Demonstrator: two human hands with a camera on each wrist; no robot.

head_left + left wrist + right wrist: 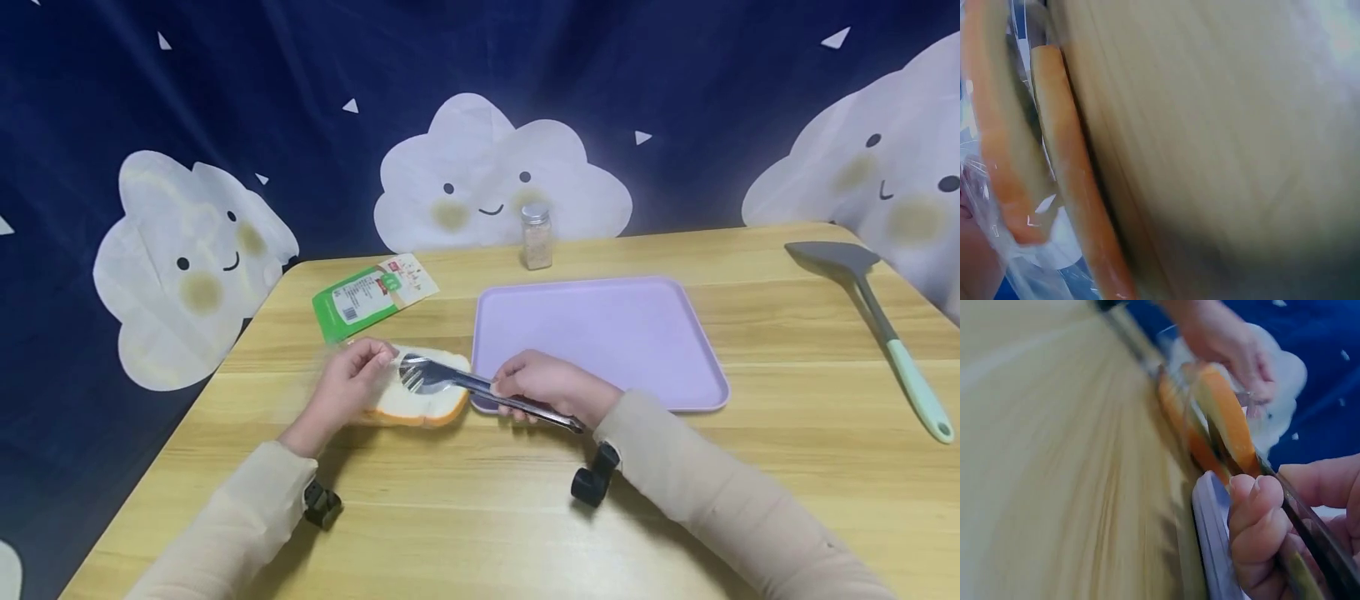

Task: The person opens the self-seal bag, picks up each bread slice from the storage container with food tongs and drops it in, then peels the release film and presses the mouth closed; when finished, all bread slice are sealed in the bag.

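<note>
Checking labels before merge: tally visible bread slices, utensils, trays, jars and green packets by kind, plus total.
Bread slices: 2 (edges seen in the wrist views)
Utensils: 2 (tongs, turner)
Tray: 1
Jar: 1
Green packet: 1
Total: 7

So the person's got plain beige long sleeves on both arms, left sleeve (225,529) and right sleeve (720,492), pretty fitted with some soft creases and ending right at the wrists. The right one has a tiny dark speck further up the forearm. There's also a little black gadget on each wrist: the left camera (322,505) looks kinda boxy, while the right camera (592,479) has a chunky rounded end.
</note>
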